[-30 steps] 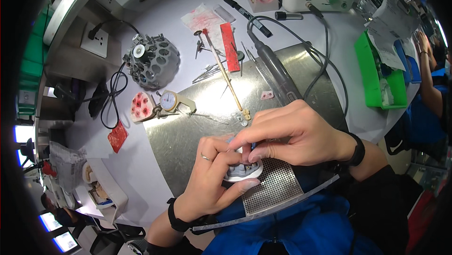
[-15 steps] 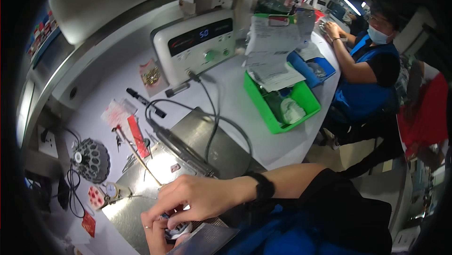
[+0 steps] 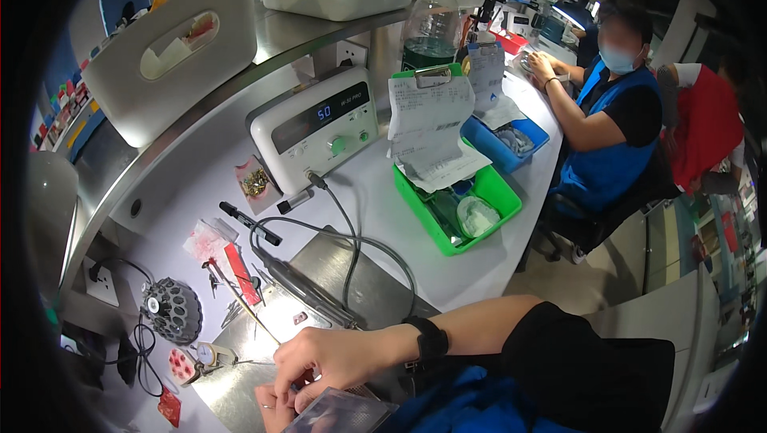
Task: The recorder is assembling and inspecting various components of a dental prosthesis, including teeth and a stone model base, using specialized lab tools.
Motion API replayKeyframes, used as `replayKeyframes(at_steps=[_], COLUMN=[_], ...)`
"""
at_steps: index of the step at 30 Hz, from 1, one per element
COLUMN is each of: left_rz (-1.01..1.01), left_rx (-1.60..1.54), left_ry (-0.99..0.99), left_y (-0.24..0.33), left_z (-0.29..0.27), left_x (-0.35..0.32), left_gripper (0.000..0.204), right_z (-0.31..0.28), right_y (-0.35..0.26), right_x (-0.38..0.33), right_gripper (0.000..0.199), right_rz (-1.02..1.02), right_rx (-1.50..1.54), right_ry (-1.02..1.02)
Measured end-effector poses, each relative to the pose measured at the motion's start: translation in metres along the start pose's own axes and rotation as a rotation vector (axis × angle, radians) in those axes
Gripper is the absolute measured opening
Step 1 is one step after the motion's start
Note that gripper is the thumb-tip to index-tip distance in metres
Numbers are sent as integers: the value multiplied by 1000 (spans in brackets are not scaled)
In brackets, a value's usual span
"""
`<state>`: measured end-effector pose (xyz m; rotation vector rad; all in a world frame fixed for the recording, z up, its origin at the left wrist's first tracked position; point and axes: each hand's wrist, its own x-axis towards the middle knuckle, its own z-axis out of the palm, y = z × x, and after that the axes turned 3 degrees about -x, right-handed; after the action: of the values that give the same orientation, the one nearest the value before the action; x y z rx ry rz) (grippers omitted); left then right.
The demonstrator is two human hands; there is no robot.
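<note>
My right hand (image 3: pixel 339 363), with a black watch on the wrist, is low in the middle with fingers bent and pinched together over my left hand (image 3: pixel 274 411). The left hand wears a ring and shows only in part at the lower edge, its fingers curled. Between them only a small dark bit shows; what they hold is hidden. A clear plastic panel (image 3: pixel 343 415) stands right in front of them. Beyond, on the metal plate (image 3: pixel 232 389), lie a pen-shaped corded handpiece (image 3: pixel 300 288) and a thin wooden stick-handled tool (image 3: pixel 254 315).
A white control box (image 3: pixel 319 133) with a lit display stands behind. A green tray (image 3: pixel 447 243) holds a whitish cast (image 3: pixel 478 216) and papers. Left are a grey round holder (image 3: pixel 170 311), a red strip (image 3: pixel 242 273) and a black marker (image 3: pixel 252 224). A masked person (image 3: pixel 611 113) sits at right.
The view has tilted up, showing more of the shelf bins. My hands now sit lower in it, and the greyish-white object seen between them before is covered by the fingers.
</note>
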<state>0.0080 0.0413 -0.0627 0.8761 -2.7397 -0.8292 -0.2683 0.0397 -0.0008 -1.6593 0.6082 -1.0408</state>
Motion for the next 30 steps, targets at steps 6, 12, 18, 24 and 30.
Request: replayKeyframes(at_steps=[6, 12, 18, 24, 30], left_rz=[-335, -409, 15, 143, 174], left_rx=[-1017, -1014, -286, -144, -335], left_ry=[35, 114, 151, 133, 267], left_y=[-2, 2, 30, 33, 37], left_z=[7, 6, -30, -42, -48], left_x=[7, 4, 18, 17, 44], left_gripper=[45, 53, 55, 51, 34], right_z=[-1, 1, 8, 6, -34], right_y=[-2, -12, -6, -10, -33], right_x=[-2, 0, 0, 5, 2], right_gripper=[30, 28, 20, 28, 21], right_rz=[60, 92, -38, 13, 152], right_rx=[47, -25, -91, -21, -619], right_ry=[18, 44, 54, 43, 376])
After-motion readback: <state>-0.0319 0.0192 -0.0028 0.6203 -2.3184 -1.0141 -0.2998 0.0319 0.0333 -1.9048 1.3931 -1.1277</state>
